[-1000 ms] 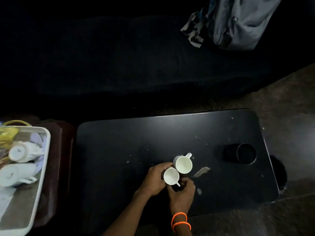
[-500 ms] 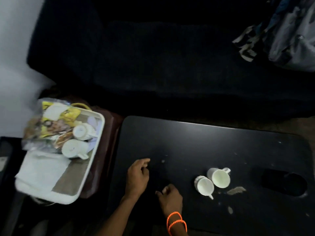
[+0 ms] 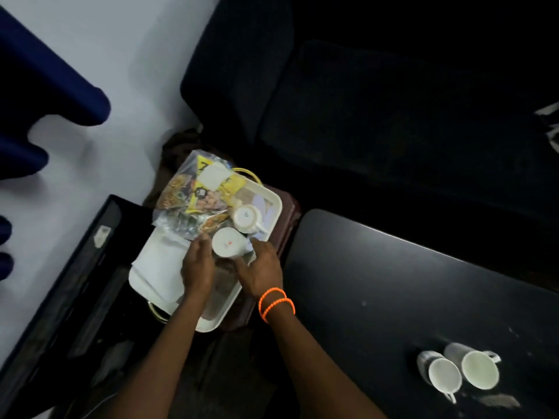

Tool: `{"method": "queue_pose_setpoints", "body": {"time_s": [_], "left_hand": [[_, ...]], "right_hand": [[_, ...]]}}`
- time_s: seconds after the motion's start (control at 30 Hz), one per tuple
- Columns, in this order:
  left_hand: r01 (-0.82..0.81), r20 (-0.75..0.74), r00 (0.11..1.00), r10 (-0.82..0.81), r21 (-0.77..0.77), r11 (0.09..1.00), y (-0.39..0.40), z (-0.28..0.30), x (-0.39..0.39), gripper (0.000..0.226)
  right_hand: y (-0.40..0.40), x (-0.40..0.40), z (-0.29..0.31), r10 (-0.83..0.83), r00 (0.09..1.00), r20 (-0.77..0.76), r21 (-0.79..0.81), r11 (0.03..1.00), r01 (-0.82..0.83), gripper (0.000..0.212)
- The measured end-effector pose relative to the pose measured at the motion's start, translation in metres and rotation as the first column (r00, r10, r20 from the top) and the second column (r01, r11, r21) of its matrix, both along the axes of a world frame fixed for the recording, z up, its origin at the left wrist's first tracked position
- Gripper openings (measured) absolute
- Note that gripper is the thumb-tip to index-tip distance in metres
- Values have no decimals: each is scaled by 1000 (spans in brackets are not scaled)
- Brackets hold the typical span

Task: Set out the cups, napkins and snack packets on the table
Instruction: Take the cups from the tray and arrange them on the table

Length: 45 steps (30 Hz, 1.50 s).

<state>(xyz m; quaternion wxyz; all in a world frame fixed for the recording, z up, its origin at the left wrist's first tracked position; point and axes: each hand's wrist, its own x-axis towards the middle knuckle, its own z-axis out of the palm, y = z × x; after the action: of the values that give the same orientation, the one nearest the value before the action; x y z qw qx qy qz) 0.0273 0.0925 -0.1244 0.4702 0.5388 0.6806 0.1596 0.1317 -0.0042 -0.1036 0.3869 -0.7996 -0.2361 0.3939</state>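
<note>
A white tray (image 3: 273, 198) sits on a brown stool left of the black table (image 3: 393, 282). It holds a clear bag of snack packets (image 3: 193, 198), a stack of white napkins (image 3: 160, 267) and two white cups lying base-up: a near cup (image 3: 228, 244) and a far cup (image 3: 246, 217). My left hand (image 3: 198, 267) and my right hand (image 3: 260, 270) flank the near cup, fingers apart and right beside it; I cannot tell whether they touch it. Two more white cups (image 3: 444, 379) (image 3: 481, 370) stand upright, side by side, at the table's near right.
The brown stool (image 3: 292, 213) stands tight against the table's left end. A long black case (image 3: 75, 267) lies on the floor left of the tray. A dark sofa (image 3: 393, 116) runs behind the table. Orange bands circle my right wrist.
My view has swung left from the table to the tray. Both hands let go of the two cups on the table and moved left to the near cup in the tray.
</note>
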Motion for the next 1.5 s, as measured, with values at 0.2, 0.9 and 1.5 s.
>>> {"method": "queue_pose_setpoints", "body": {"time_s": [0.2, 0.9, 1.5], "left_hand": [[-255, 209, 922, 325, -305, 918, 17, 4, 8, 48], [611, 301, 777, -553, -143, 779, -167, -2, 75, 78], [795, 92, 602, -793, 26, 606, -340, -44, 152, 75]], "right_hand": [[26, -8, -6, -41, 998, -48, -76, 996, 37, 57], [-177, 57, -32, -410, 841, -353, 21, 895, 446, 58], [-304, 146, -51, -595, 790, -148, -329, 783, 528, 83]]}}
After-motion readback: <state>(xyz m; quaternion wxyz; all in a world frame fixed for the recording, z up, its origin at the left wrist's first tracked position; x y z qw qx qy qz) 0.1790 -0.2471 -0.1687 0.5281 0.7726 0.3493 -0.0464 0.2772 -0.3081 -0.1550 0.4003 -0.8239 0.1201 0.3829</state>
